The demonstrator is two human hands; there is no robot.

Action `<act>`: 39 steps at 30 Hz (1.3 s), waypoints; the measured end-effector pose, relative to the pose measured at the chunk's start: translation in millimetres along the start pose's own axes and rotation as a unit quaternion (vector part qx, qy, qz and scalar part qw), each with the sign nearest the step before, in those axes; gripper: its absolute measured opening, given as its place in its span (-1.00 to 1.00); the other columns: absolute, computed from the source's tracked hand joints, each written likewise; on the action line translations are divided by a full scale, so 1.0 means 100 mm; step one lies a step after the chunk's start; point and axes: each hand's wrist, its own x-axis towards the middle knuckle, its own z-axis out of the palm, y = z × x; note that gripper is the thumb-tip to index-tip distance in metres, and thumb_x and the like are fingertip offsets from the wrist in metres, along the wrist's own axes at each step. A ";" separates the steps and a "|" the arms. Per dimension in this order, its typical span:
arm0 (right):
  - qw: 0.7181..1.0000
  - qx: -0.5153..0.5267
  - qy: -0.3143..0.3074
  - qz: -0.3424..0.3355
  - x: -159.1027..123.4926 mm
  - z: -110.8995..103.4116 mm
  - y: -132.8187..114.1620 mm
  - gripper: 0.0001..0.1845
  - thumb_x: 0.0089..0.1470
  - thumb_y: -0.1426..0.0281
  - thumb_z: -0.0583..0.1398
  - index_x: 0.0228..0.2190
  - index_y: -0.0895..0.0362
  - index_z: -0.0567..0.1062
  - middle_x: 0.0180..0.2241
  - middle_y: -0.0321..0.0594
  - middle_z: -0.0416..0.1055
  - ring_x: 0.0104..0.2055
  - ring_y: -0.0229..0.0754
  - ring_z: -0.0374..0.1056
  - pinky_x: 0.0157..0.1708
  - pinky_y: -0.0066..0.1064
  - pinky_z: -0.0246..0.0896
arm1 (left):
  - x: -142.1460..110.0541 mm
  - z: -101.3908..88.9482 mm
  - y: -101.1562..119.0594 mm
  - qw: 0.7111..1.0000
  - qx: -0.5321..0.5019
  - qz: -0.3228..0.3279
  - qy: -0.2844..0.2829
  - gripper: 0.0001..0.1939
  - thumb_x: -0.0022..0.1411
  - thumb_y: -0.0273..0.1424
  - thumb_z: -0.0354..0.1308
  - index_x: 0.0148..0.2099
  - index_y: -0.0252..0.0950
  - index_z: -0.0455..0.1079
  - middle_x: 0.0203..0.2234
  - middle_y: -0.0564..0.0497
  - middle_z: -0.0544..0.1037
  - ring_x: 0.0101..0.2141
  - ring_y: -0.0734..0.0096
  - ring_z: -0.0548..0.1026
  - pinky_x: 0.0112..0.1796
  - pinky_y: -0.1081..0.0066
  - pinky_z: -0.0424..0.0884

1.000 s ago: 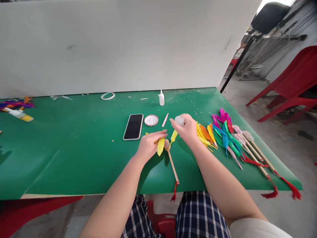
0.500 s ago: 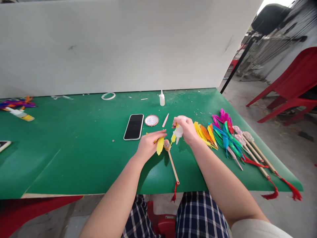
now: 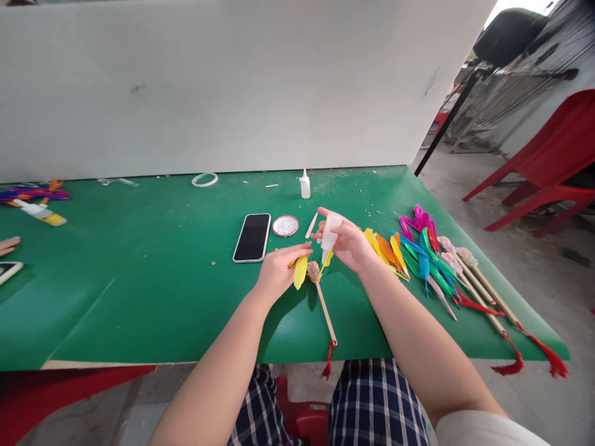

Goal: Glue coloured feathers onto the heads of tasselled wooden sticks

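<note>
Your right hand [image 3: 354, 246] gripped a cloudy white bottle [image 3: 331, 230] (nozzle down); your left hand [image 3: 277, 270] held bright yellow feathers [image 3: 300, 273]

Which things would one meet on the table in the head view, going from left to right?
Yellow-labelled bottle, white ring, smartphone, red-rimmed round disc, pink pointed strip, squeeze bottle in the right hand, orange feathers, wooden sticks with red tassels.
</note>
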 end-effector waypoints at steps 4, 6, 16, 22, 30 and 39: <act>0.999 -0.025 0.015 0.018 0.00 -0.01 -0.01 -0.53 -0.21 0.40 0.20 -0.14 0.07 0.41 -0.37 -0.30 0.43 -0.31 -0.19 0.39 -0.19 -0.26 0.29 | 0.00 -0.01 0.01 1.000 0.003 -0.007 0.002 -0.77 0.11 -0.49 0.08 -0.19 -0.27 0.48 -0.16 -0.07 0.52 -0.16 0.25 0.50 -0.16 0.27 0.48; 0.998 -0.052 0.011 0.018 0.00 -0.01 -0.01 -0.55 -0.20 0.38 0.23 -0.15 0.07 0.42 -0.32 -0.27 0.45 -0.28 -0.18 0.40 -0.20 -0.29 0.29 | 0.00 -0.01 0.01 1.000 0.007 -0.006 0.004 -0.77 0.11 -0.50 0.07 -0.18 -0.25 0.48 -0.16 -0.06 0.52 -0.17 0.27 0.50 -0.16 0.28 0.48; 0.991 -0.132 -0.013 -0.026 0.02 0.00 0.04 -0.60 -0.20 0.30 0.30 -0.24 0.09 0.42 -0.23 -0.19 0.48 -0.23 -0.16 0.42 -0.17 -0.24 0.29 | -0.01 0.00 -0.03 1.000 0.012 -0.005 0.011 -0.77 0.12 -0.48 0.06 -0.18 -0.25 0.48 -0.16 -0.04 0.52 -0.17 0.29 0.51 -0.16 0.29 0.47; 0.986 -0.168 0.012 -0.021 0.01 0.01 0.04 -0.56 -0.25 0.27 0.32 -0.26 0.10 0.40 -0.31 -0.21 0.49 -0.30 -0.18 0.43 -0.21 -0.26 0.30 | -0.02 0.00 -0.03 1.000 0.011 -0.009 0.013 -0.77 0.12 -0.47 0.07 -0.18 -0.24 0.48 -0.16 -0.04 0.53 -0.17 0.29 0.51 -0.17 0.31 0.47; 0.983 -0.176 0.042 0.014 0.01 0.02 0.04 -0.64 -0.23 0.24 0.30 -0.37 0.10 0.34 -0.47 -0.31 0.44 -0.47 -0.24 0.41 -0.42 -0.38 0.31 | -0.02 0.01 -0.03 1.000 -0.003 -0.013 0.011 -0.77 0.12 -0.49 0.06 -0.18 -0.24 0.47 -0.16 -0.03 0.52 -0.17 0.30 0.51 -0.15 0.31 0.47; 0.984 -0.163 0.066 0.014 0.01 0.05 0.07 -0.59 -0.29 0.28 0.32 -0.39 0.06 0.27 -0.57 -0.48 0.28 -0.59 -0.40 0.21 -0.47 -0.42 0.31 | 0.00 -0.01 -0.01 1.000 0.008 -0.002 0.003 -0.76 0.10 -0.51 0.07 -0.18 -0.25 0.47 -0.16 -0.04 0.52 -0.17 0.30 0.51 -0.17 0.32 0.48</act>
